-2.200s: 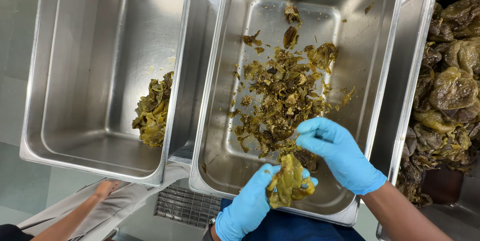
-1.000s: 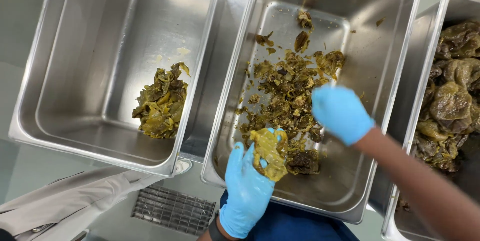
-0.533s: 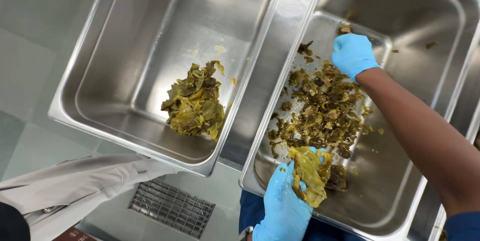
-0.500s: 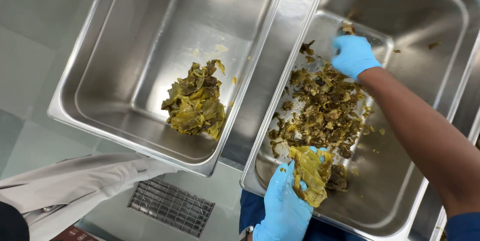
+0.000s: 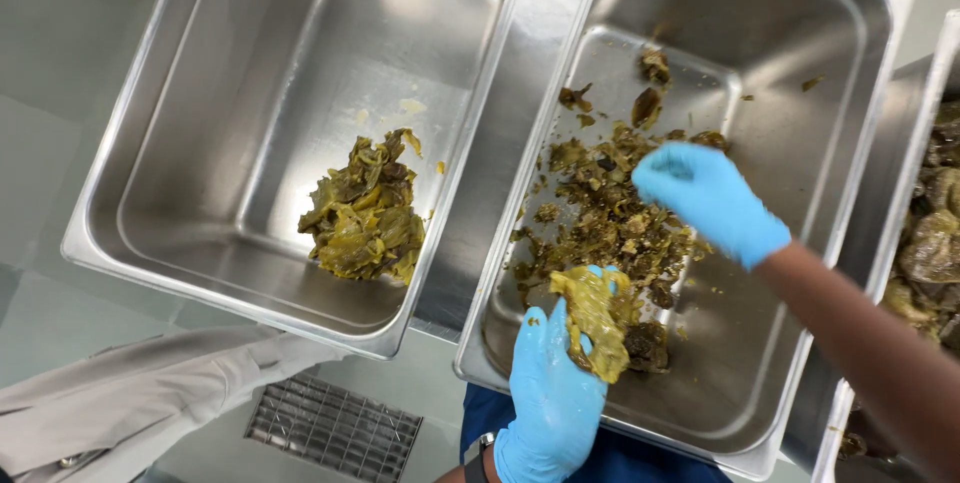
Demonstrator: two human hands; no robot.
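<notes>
My left hand (image 5: 553,393), in a blue glove, holds up a limp yellow-green pickled leaf (image 5: 594,318) over the near end of the middle steel pan (image 5: 870,63). My right hand (image 5: 706,198), also gloved in blue, hovers with its fingers curled over the loose dark green leaf scraps (image 5: 608,211) scattered on that pan's bottom. I cannot tell whether it pinches anything. A heap of sorted leaves (image 5: 362,215) lies in the left steel pan (image 5: 180,143).
A third pan (image 5: 935,243) at the right edge holds larger dark leaves. A floor drain grate (image 5: 335,428) lies below the pans. Another person's pale sleeve (image 5: 130,403) shows at the lower left.
My right hand reached to the far end of the middle pan and has come back toward its middle. My left hand keeps holding the leaf. The view has shifted left.
</notes>
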